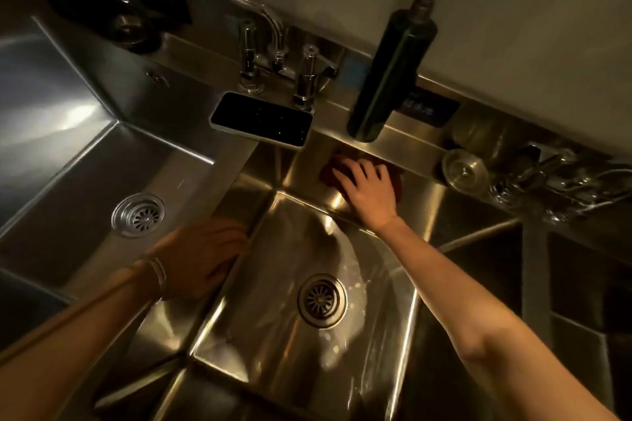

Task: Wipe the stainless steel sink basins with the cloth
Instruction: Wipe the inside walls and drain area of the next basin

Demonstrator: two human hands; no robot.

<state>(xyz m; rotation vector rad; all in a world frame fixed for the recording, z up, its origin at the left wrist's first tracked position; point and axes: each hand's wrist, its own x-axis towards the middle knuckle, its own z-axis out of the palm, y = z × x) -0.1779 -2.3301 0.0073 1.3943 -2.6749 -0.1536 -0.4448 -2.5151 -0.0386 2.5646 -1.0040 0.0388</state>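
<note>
Two stainless steel basins lie below me, split by a steel divider. The right basin [273, 325] has a round drain [321, 300]; the left basin [68, 202] has its own drain [138, 214]. My right hand [369, 190] presses flat on a dark red cloth [396, 181] against the right basin's back wall, just under the rim. Most of the cloth is hidden under the palm. My left hand [196, 258], with bracelets at the wrist, rests fingers apart on the divider between the basins and holds nothing.
A phone [261, 120] lies on the back ledge above the divider, in front of the chrome faucet [277, 55]. A dark pump bottle [393, 72] stands on the ledge to the right. A round metal lid [465, 171] and metal utensils [554, 181] sit further right.
</note>
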